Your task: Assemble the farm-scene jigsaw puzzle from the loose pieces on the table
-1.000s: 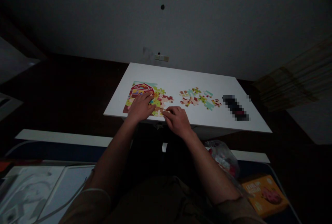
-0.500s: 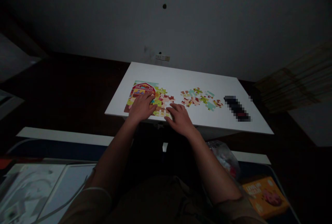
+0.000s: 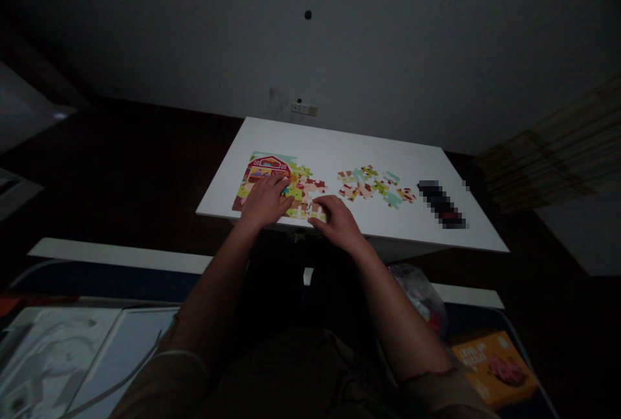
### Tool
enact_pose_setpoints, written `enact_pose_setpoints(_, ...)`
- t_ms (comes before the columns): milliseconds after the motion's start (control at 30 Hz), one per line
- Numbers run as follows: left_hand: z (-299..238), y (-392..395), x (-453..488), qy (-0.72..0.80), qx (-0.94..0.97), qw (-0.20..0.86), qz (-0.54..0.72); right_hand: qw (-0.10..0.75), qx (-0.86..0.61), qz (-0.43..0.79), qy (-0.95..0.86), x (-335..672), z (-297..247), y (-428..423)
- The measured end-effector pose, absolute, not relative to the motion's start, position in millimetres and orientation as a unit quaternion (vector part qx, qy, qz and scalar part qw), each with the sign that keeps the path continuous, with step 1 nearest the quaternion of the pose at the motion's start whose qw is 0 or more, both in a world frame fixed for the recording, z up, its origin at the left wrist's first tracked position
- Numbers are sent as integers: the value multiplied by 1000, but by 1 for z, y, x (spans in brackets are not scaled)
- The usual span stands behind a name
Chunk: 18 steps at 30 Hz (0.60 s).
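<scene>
A partly assembled jigsaw puzzle [image 3: 268, 161] with a red barn lies at the left of the white table. My left hand [image 3: 266, 201] rests flat on it, fingers apart, covering some of its lower middle. At the puzzle's lower right edge, my right hand [image 3: 337, 222] has thumb and fingers closed around a puzzle piece [image 3: 317, 211] showing a white fence on green. The piece lies beside the joined part; whether it is locked in I cannot tell. Loose puzzle pieces [image 3: 371, 185] are spread to the right of my right hand.
The white table [image 3: 388, 147] stands near a grey wall. A blurred-out dark object [image 3: 441, 204] lies at its right. Below right are a plastic bag [image 3: 417, 293] and an orange puzzle box [image 3: 495, 367]. A white tray-like thing [image 3: 53, 354] is at lower left.
My right hand's fingers have drawn in around the fence piece, which now shows more clearly at the puzzle's lower right edge. My left hand has stayed in place.
</scene>
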<state>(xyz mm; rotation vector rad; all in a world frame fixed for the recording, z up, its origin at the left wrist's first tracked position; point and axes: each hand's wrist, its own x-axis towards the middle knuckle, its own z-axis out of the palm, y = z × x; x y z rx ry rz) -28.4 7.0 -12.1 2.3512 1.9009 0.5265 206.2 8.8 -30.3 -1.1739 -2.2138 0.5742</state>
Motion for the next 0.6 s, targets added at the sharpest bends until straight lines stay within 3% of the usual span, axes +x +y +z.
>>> enact_pose_setpoints(167, -16, 8, -29, 617, 767, 31, 172, 305, -449, 247, -802, 209, -30, 11)
enact_pose_setpoints(600, -18, 10, -31, 614, 771, 27, 171, 225, -374, 180, -882, 212, -26, 11)
